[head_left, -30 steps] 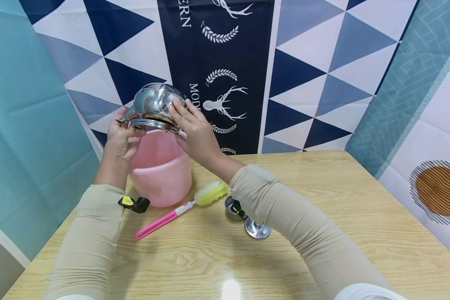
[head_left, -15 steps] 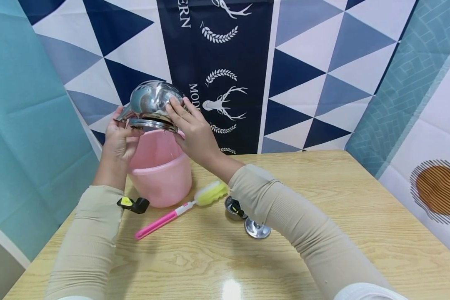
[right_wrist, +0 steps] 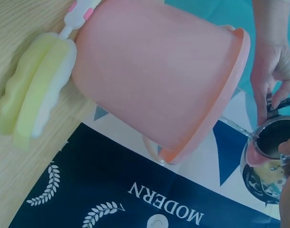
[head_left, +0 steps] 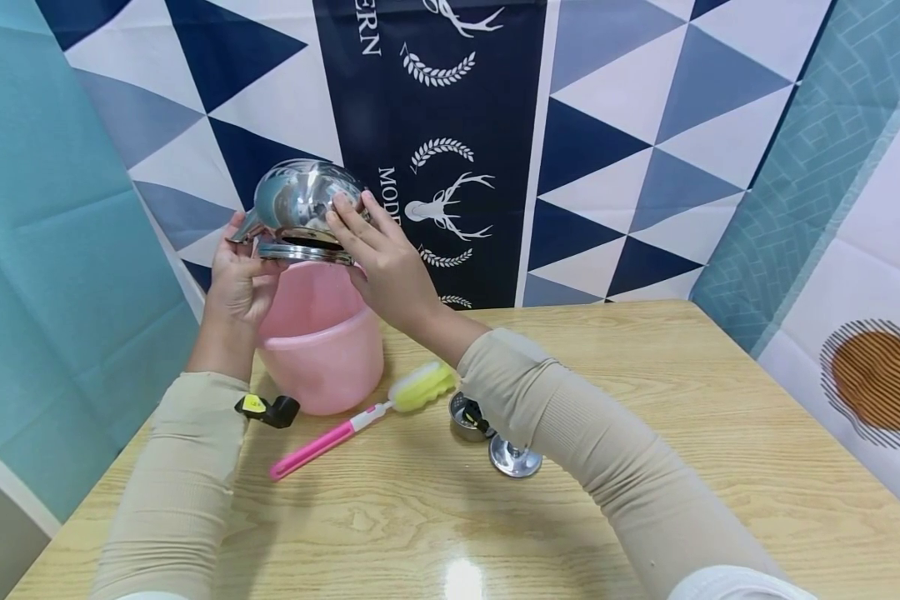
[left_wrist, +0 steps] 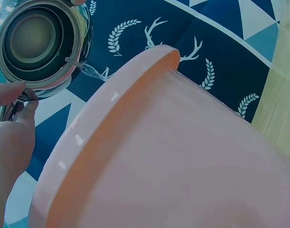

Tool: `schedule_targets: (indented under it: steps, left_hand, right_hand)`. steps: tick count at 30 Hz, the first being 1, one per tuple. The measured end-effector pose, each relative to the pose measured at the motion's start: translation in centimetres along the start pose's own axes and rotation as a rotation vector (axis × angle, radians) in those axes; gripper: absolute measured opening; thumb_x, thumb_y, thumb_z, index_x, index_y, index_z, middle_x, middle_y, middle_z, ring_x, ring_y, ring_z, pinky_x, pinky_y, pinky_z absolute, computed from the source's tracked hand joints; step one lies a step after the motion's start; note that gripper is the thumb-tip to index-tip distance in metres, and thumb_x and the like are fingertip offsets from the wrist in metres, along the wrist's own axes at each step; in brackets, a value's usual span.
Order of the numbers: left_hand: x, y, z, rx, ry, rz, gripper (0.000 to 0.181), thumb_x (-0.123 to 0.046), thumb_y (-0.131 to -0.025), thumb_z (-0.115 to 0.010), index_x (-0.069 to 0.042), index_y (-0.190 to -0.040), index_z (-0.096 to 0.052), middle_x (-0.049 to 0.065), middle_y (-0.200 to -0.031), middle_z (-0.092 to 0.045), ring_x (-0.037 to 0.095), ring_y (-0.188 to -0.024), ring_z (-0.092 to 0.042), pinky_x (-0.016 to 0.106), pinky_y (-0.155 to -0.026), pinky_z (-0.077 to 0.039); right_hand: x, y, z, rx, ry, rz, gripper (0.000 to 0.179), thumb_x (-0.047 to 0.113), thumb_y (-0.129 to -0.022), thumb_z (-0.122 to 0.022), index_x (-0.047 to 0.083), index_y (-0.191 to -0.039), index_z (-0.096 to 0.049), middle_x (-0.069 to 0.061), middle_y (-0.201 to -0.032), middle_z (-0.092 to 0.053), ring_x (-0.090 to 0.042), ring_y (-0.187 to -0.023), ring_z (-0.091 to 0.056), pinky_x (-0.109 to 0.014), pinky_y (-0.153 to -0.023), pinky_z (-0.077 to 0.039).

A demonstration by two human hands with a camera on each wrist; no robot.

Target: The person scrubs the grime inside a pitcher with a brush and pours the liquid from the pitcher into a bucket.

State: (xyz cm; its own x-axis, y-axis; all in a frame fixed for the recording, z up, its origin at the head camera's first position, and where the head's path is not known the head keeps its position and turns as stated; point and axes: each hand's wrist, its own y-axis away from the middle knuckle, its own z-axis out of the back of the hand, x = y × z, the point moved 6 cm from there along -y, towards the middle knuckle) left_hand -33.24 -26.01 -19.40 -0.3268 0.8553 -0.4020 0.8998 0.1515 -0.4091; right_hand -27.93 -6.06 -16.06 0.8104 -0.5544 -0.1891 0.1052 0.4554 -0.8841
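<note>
A shiny steel teapot (head_left: 303,196) hangs tipped over above the pink bucket (head_left: 322,362), its open mouth facing down. My left hand (head_left: 236,279) grips its handle, thumb and fingers meeting round it in the left wrist view. Against the body of the pot lie the extended fingers of my right hand (head_left: 393,262), with the thumb at the rim on the other side. A thin stream of water (left_wrist: 90,71) runs from the mouth toward the bucket. Inside the pot (left_wrist: 33,35) the left wrist view shows bare metal walls.
A bottle brush with a yellow and white sponge head (head_left: 422,387) and a pink handle (head_left: 311,450) lies before the bucket. A small steel strainer cup (head_left: 465,423) and a round steel lid (head_left: 515,458) sit by the right sleeve. A patterned wall cloth (head_left: 615,150) backs the table.
The teapot has shifted slightly up and left in both hands, and its rim has turned closer to level. Bucket, brush, strainer and lid stay where they were.
</note>
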Motion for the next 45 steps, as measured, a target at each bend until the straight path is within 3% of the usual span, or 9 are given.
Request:
schedule_targets:
  steps: [5, 10, 17, 21, 29, 38, 45]
  left_hand:
    - [0.0, 0.0, 0.0, 0.021, 0.001, -0.022, 0.095, 0.047, -0.060, -0.034, -0.006, -0.137, -0.026, 0.010, -0.117, -0.045, 0.023, -0.088, -0.056, 0.033, -0.049, -0.054]
    - [0.1, 0.0, -0.1, 0.029, -0.013, -0.038, 0.083, 0.046, -0.061, -0.030, -0.007, -0.126, -0.033, 0.010, -0.114, -0.049, 0.023, -0.091, -0.059, 0.034, -0.053, -0.055]
    - [0.0, 0.1, 0.1, 0.024, -0.009, -0.046, 0.080, 0.046, -0.063, -0.044, -0.008, -0.122, -0.034, 0.008, -0.117, -0.049, 0.021, -0.105, -0.054, 0.035, -0.073, -0.057]
    - [0.0, 0.1, 0.2, 0.057, 0.022, -0.067, 0.080, 0.047, -0.061, -0.043, -0.007, -0.120, -0.036, 0.009, -0.114, -0.049, 0.022, -0.104, -0.052, 0.033, -0.074, -0.056]
    - [0.1, 0.2, 0.2, 0.126, 0.089, -0.115, 0.080, 0.046, -0.056, -0.049, -0.005, -0.117, -0.037, 0.012, -0.108, -0.052, 0.026, -0.098, -0.056, 0.034, -0.077, -0.055]
    - [0.1, 0.4, 0.4, 0.140, 0.143, -0.095, 0.078, 0.045, -0.055, -0.056, -0.004, -0.114, -0.039, 0.013, -0.106, -0.053, 0.026, -0.094, -0.057, 0.034, -0.074, -0.056]
    - [0.1, 0.6, 0.5, 0.156, 0.127, -0.101, 0.077, 0.044, -0.057, -0.056, -0.004, -0.114, -0.039, 0.014, -0.108, -0.055, 0.026, -0.098, -0.057, 0.036, -0.077, -0.056]
  right_hand:
    - [0.1, -0.1, 0.1, -0.016, 0.016, 0.028, 0.049, 0.000, -0.085, -0.067, -0.001, -0.133, -0.058, -0.015, -0.140, -0.051, -0.039, -0.136, -0.038, -0.031, -0.116, -0.018]
    - [0.3, -0.2, 0.2, -0.038, 0.040, 0.067, 0.043, -0.001, -0.087, -0.063, -0.001, -0.130, -0.059, -0.016, -0.139, -0.052, -0.040, -0.135, -0.040, -0.031, -0.115, -0.021]
    - [1.2, -0.3, 0.5, -0.111, 0.151, 0.167, 0.032, 0.000, -0.094, -0.054, -0.001, -0.125, -0.064, -0.016, -0.135, -0.056, -0.040, -0.131, -0.045, -0.031, -0.112, -0.027]
    - [1.7, -0.2, 0.6, -0.118, 0.211, 0.209, 0.031, 0.000, -0.097, -0.051, -0.001, -0.125, -0.064, -0.015, -0.135, -0.055, -0.040, -0.131, -0.045, -0.032, -0.112, -0.027]
    - [2.2, -0.1, 0.6, -0.112, 0.193, 0.231, 0.033, -0.002, -0.099, -0.046, 0.000, -0.128, -0.062, -0.016, -0.138, -0.054, -0.042, -0.132, -0.042, -0.032, -0.111, -0.027]
    - [2.5, 0.1, 0.6, -0.094, 0.190, 0.232, 0.033, -0.001, -0.100, -0.046, 0.000, -0.129, -0.061, -0.016, -0.139, -0.053, -0.043, -0.133, -0.040, -0.033, -0.112, -0.025]
    - [2.6, 0.3, 0.5, -0.103, 0.190, 0.237, 0.033, -0.001, -0.100, -0.047, 0.000, -0.129, -0.061, -0.016, -0.138, -0.053, -0.043, -0.132, -0.041, -0.033, -0.111, -0.026]
